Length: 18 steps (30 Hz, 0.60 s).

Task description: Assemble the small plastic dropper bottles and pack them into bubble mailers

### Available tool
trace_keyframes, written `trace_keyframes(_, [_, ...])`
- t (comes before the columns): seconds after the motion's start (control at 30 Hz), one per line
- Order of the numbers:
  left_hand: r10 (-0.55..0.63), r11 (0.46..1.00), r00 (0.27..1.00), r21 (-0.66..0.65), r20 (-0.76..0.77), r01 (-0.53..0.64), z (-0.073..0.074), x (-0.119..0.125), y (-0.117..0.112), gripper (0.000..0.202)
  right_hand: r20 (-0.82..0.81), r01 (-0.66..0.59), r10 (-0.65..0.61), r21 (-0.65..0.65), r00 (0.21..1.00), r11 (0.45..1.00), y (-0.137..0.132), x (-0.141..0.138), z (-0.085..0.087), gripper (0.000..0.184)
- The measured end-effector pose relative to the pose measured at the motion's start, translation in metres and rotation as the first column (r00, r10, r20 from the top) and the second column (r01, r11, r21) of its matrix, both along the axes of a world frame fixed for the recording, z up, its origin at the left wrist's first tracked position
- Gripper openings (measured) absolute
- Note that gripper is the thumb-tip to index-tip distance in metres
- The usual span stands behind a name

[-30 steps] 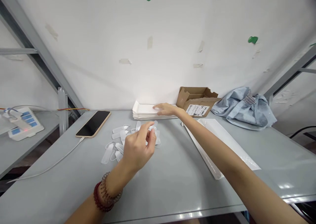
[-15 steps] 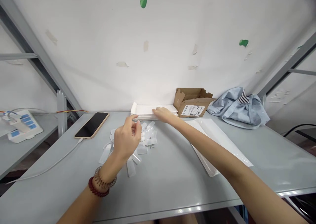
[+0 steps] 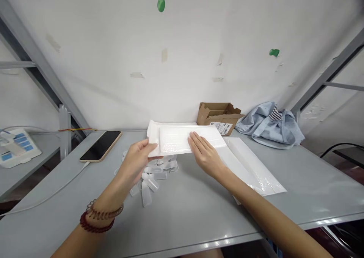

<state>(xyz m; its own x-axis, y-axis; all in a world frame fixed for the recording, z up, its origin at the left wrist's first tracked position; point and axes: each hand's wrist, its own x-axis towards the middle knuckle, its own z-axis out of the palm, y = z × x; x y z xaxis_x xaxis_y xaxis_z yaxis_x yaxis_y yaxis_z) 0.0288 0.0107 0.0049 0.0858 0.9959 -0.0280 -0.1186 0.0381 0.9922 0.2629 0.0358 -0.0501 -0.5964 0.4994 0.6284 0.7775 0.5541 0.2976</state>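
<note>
A white padded bubble mailer (image 3: 174, 138) is held up above the table, its long side across my view. My left hand (image 3: 139, 153) pinches its left end between thumb and fingers. My right hand (image 3: 206, 155) lies with straight fingers against the mailer's front face, on the right half. Below and behind my left hand is a heap of small clear plastic pieces (image 3: 146, 193), partly hidden by that hand. Behind the held mailer shows the edge of more white mailers (image 3: 182, 123) by the wall.
White bubble mailers (image 3: 256, 167) lie flat right of centre. An open cardboard box (image 3: 222, 115) and a bundle of light blue cloth (image 3: 270, 127) stand at the back right. A phone (image 3: 101, 146) on a white cable lies left; a power strip (image 3: 19, 146) is further left.
A bubble mailer has come off the stack at the wall and toward me. My left hand has closed on its left end, and my right hand has moved nearer, onto its face.
</note>
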Motion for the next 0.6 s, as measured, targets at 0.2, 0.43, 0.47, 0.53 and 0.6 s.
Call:
trace_keyframes(0.2, [-0.208,0.976,0.975,-0.085,-0.073,0.201,-0.01,0.014,-0.009,0.024,-0.001,0.019,-0.02,-0.254,1.0,0.967,-0.021,0.002,0.021,0.082])
trace_keyframes(0.43, [-0.274,0.961,0.927,-0.026,-0.256,0.276,-0.015,0.026,-0.016,0.019,0.01,-0.045,0.048,-0.197,0.999,0.979,-0.034,-0.006,0.024,0.087])
trace_keyframes(0.47, [-0.242,0.969,0.925,-0.018,-0.293,0.248,-0.014,0.027,-0.017,0.016,0.013,-0.051,0.055,-0.182,0.998,0.982,-0.034,-0.007,0.023,0.087])
trace_keyframes(0.53, [-0.159,0.985,0.913,-0.002,-0.376,0.171,-0.014,0.029,-0.018,0.005,0.02,-0.062,0.066,-0.148,0.998,0.987,-0.035,-0.008,0.023,0.084])
trace_keyframes(0.6, [-0.073,0.996,0.879,0.013,-0.471,0.09,-0.014,0.03,-0.018,0.011,0.021,-0.066,0.069,-0.113,0.997,0.991,-0.034,-0.008,0.023,0.075])
